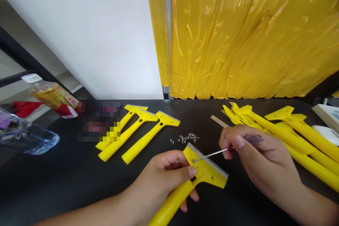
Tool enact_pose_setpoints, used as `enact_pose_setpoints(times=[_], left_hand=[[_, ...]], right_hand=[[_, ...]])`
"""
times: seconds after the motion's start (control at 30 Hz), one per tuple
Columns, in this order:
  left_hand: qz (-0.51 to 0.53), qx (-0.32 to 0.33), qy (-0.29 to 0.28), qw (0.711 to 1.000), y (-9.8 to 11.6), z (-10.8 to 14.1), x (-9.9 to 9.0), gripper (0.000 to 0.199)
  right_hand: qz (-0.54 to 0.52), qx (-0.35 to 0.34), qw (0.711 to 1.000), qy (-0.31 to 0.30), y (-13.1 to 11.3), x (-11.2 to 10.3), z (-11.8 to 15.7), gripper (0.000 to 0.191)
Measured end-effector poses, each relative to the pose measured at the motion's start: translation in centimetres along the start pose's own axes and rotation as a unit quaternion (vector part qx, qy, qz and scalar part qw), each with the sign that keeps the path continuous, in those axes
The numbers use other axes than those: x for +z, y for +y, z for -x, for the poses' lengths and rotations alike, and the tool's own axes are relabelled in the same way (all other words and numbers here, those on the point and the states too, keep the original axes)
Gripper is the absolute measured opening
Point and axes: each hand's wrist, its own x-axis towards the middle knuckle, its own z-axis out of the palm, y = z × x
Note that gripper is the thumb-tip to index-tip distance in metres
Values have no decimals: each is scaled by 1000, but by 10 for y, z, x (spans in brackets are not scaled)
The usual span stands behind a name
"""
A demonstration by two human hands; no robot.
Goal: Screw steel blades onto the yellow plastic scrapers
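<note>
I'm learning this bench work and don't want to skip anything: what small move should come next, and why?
Probably a gentle turn of the screwdriver with the right hand: its tip sits at the screw, and the left hand steadies the yellow scraper. How tight the screw is can't be seen.

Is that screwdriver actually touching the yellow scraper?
Touching: the head view shows the screwdriver's tip on the screw in the scraper head.

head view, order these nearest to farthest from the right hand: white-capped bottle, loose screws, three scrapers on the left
1. loose screws, left of the right hand, mid-table
2. three scrapers, farther left, past the screws
3. white-capped bottle, far left
</note>
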Motion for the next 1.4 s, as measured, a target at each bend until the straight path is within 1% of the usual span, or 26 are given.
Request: enact_pose_setpoints(times=[0.17,0.27,0.5,0.77,0.97,1.4], left_hand=[[5,4,-6,1000,-1,0,0,22],[5,12,4,1000,-1,1,1,23],[-4,17,16,1000,0,2,3,23],[1,4,0,1000,0,1,0,22],[5,-2,9,1000,3,1,0,20],[11,7,0,1000,5,1,0,18]], right_hand=[[-6,-2,1000,4,1,-2,1,25],[-1,-5,1000,5,2,-3,3,24],[-26,18,999,9,5,-2,4,23],[-61,16,998,24,3,1,3,23],[-47,15,999,14,3,1,3,22],[-52,8,999,2,4,0,3,20]])
